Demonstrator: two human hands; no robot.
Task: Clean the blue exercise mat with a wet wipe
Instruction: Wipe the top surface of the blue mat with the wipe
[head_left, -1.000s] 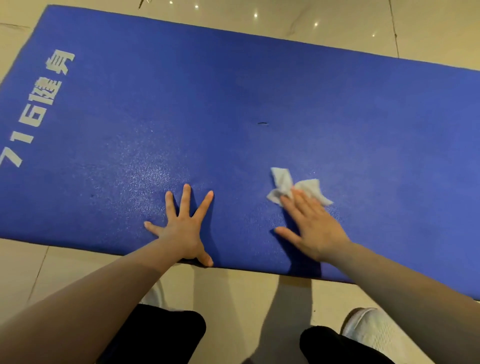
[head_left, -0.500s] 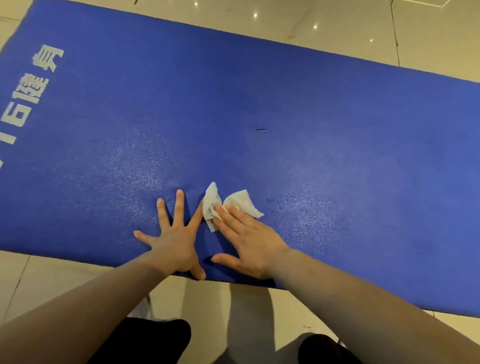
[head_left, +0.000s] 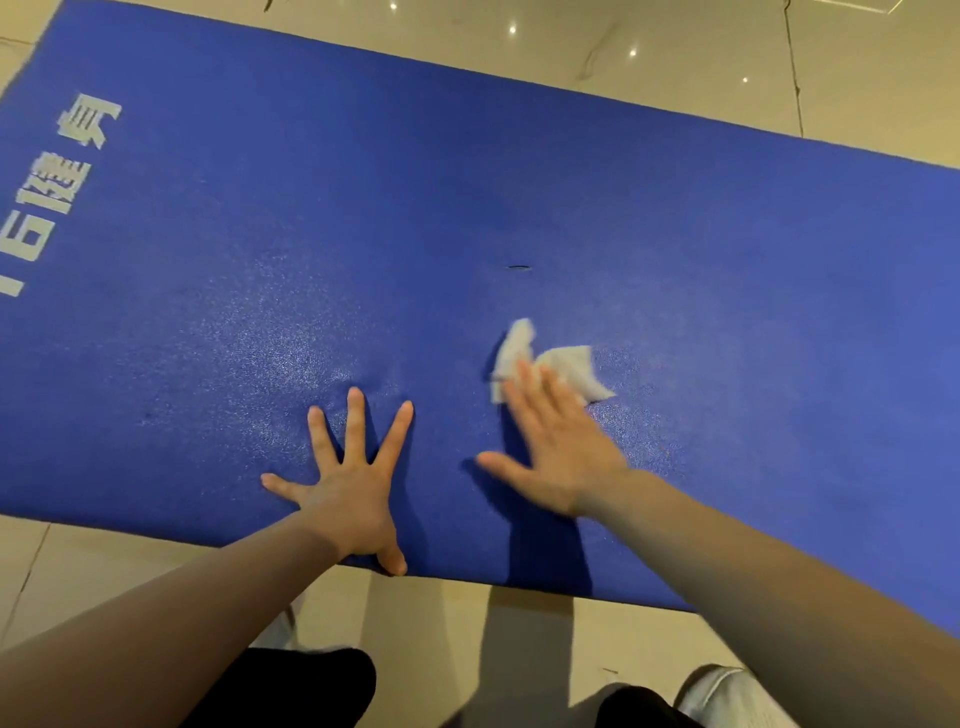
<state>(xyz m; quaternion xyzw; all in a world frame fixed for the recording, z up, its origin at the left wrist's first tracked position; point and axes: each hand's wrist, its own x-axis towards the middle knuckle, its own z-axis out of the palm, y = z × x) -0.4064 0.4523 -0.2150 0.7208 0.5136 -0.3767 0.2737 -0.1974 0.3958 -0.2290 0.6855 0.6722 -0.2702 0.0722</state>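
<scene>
Much of the wet wipe (head_left: 563, 364) was hidden: only its crumpled white far part showed past the fingertips of the right hand (head_left: 558, 447), and the rest lay under the fingers. It sat on the blue exercise mat (head_left: 675, 249), toward the near edge and a little right of the middle of the view. That hand was blurred, so its finger outlines were hard to make out, but the fingers looked straight and close together, pressing flat on the wipe, the thumb stretched out to the left on the mat. Well apart to the left, the left hand (head_left: 353, 488) lay palm down on the mat with all fingers spread wide, holding nothing, its thumb at the mat's near edge. The mat ran out of view at left and right, and the pale lettering (head_left: 57, 182) at its left end was cut off. A small dark mark (head_left: 518, 267) lay beyond the wipe. Tiled floor (head_left: 675, 62) surrounded the mat, and a white shoe (head_left: 727, 696) showed partly at the bottom.
</scene>
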